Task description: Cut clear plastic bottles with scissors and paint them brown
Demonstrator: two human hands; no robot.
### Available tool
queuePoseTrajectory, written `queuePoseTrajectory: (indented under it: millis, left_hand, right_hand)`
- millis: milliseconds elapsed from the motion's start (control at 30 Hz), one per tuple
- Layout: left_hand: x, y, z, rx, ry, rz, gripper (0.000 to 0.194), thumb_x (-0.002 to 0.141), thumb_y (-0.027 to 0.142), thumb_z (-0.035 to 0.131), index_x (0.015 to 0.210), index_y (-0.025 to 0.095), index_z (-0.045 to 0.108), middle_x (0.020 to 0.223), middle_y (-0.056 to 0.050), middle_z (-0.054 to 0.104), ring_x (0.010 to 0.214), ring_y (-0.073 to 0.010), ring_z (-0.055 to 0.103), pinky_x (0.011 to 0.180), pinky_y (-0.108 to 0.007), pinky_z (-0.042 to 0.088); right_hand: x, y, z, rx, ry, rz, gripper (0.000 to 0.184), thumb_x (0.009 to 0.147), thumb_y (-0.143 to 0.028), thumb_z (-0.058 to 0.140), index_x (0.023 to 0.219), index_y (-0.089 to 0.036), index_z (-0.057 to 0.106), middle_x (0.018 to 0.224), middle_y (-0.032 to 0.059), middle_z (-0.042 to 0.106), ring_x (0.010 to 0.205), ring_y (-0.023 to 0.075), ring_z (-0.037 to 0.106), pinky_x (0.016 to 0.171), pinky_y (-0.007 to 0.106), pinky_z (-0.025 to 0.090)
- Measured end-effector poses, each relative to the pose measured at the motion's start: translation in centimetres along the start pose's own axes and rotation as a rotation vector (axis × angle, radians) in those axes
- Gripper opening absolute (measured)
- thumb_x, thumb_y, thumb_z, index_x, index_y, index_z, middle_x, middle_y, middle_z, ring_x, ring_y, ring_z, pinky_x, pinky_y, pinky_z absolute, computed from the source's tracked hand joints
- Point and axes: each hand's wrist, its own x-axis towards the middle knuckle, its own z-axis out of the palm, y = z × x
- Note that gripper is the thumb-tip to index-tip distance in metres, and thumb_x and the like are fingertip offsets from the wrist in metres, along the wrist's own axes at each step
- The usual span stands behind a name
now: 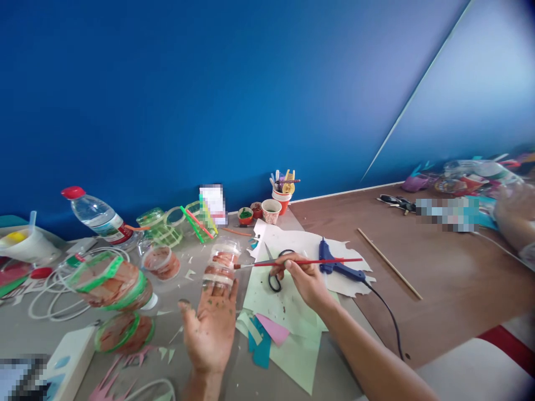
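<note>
My left hand (211, 326) is palm up and speckled with paint. Its fingertips hold up a clear plastic bottle piece (221, 267) smeared with brown paint. My right hand (303, 278) pinches a thin red paintbrush (305, 262). The brush lies level, with its tip touching the bottle piece. Under my right hand, black-handled scissors (276, 278) rest on pale green paper (288, 323).
Brown-painted bottle pieces with green bands (111, 284) lie left, by a water bottle (98, 217) and white cable (50, 292). A blue glue gun (338, 267) rests on white paper, a wooden stick (388, 264) beyond. Cups (271, 210) stand at the wall. Another person's hand (516, 214) is far right.
</note>
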Motion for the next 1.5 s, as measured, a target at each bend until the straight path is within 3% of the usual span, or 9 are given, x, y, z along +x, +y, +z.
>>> queuePoseTrajectory:
  millis: [267, 367, 500, 600, 733, 833, 967, 1200, 1500]
  left_hand:
    - [0.1, 0.7, -0.7, -0.161, -0.135, -0.123, 0.061, 0.087, 0.063, 0.035, 0.118, 0.020, 0.064, 0.128, -0.012, 0.062, 0.129, -0.0270, 0.048, 0.116, -0.053, 0.020]
    - [0.2, 0.7, -1.0, -0.206, -0.217, -0.098, 0.061, 0.089, 0.061, 0.034, 0.125, 0.019, 0.059, 0.132, -0.013, 0.059, 0.130, -0.0279, 0.047, 0.116, -0.056, 0.017]
    - [0.2, 0.6, -1.0, -0.217, -0.231, -0.058, 0.066, 0.089, 0.061, 0.034, 0.136, 0.016, 0.048, 0.139, -0.016, 0.052, 0.135, -0.0295, 0.040, 0.116, -0.059, 0.012]
    - [0.1, 0.5, -1.1, -0.198, -0.216, -0.099, 0.069, 0.089, 0.060, 0.036, 0.139, 0.014, 0.043, 0.143, -0.017, 0.046, 0.137, -0.0309, 0.035, 0.115, -0.061, 0.011]
    - [0.1, 0.6, -1.3, -0.186, -0.238, -0.094, 0.069, 0.089, 0.061, 0.035, 0.136, 0.013, 0.048, 0.146, -0.018, 0.042, 0.138, -0.0324, 0.033, 0.115, -0.061, 0.012]
    - [0.3, 1.0, -1.4, -0.183, -0.266, -0.087, 0.067, 0.090, 0.060, 0.032, 0.135, 0.013, 0.049, 0.146, -0.017, 0.041, 0.140, -0.0324, 0.030, 0.115, -0.062, 0.011]
    - [0.5, 1.5, -1.4, -0.194, -0.289, -0.113, 0.064, 0.091, 0.056, 0.032, 0.136, 0.014, 0.049, 0.148, -0.015, 0.039, 0.141, -0.0328, 0.026, 0.115, -0.062, 0.009]
    - [0.5, 1.4, -1.0, -0.255, -0.339, -0.111, 0.070, 0.092, 0.057, 0.029, 0.144, 0.009, 0.034, 0.150, -0.017, 0.031, 0.142, -0.0322, 0.022, 0.114, -0.065, 0.007]
    - [0.4, 1.7, -0.4, -0.297, -0.358, -0.137, 0.071, 0.092, 0.058, 0.026, 0.149, 0.015, 0.021, 0.151, -0.015, 0.028, 0.142, -0.0298, 0.023, 0.114, -0.064, 0.000]
  right_hand:
    - [-0.2, -0.1, 0.3, 0.013, -0.031, -0.010, 0.018, 0.087, -0.035, 0.061, 0.090, -0.020, 0.071, 0.077, 0.0062, 0.072, 0.062, 0.0157, 0.061, 0.061, 0.030, 0.050]
    - [-0.1, 0.1, 0.0, -0.039, -0.011, 0.017, 0.018, 0.087, -0.034, 0.061, 0.089, -0.019, 0.071, 0.075, 0.0059, 0.071, 0.062, 0.0163, 0.061, 0.059, 0.030, 0.049]
    - [-0.1, -0.3, -0.2, -0.059, -0.010, -0.072, 0.017, 0.089, -0.034, 0.059, 0.091, -0.021, 0.071, 0.076, 0.0054, 0.071, 0.067, 0.0177, 0.062, 0.061, 0.031, 0.050]
    - [-0.4, -1.0, 0.1, -0.148, -0.114, -0.166, 0.018, 0.093, -0.027, 0.053, 0.099, -0.024, 0.070, 0.085, 0.0059, 0.071, 0.073, 0.0178, 0.063, 0.066, 0.032, 0.051]
    - [-0.6, -2.2, 0.4, -0.434, -0.313, -0.351, 0.023, 0.092, -0.019, 0.050, 0.103, -0.022, 0.070, 0.092, 0.0092, 0.070, 0.087, 0.0214, 0.063, 0.076, 0.037, 0.050]
    - [-0.4, -2.8, 0.2, -0.531, -0.394, -0.447, 0.024, 0.091, -0.018, 0.049, 0.104, -0.022, 0.069, 0.091, 0.0100, 0.070, 0.083, 0.0226, 0.063, 0.076, 0.040, 0.049]
    - [-0.2, -3.0, 0.1, -0.498, -0.372, -0.422, 0.025, 0.091, -0.017, 0.049, 0.103, -0.023, 0.070, 0.088, 0.0098, 0.070, 0.081, 0.0229, 0.062, 0.074, 0.041, 0.049]
    - [0.0, -2.7, 0.0, -0.443, -0.365, -0.343, 0.025, 0.090, -0.014, 0.051, 0.103, -0.023, 0.071, 0.092, 0.0099, 0.069, 0.087, 0.0228, 0.062, 0.076, 0.039, 0.050]
    - [0.0, -2.7, -0.4, -0.416, -0.376, -0.325, 0.023, 0.092, -0.022, 0.051, 0.104, -0.023, 0.071, 0.097, 0.0108, 0.069, 0.089, 0.0232, 0.062, 0.078, 0.040, 0.050]
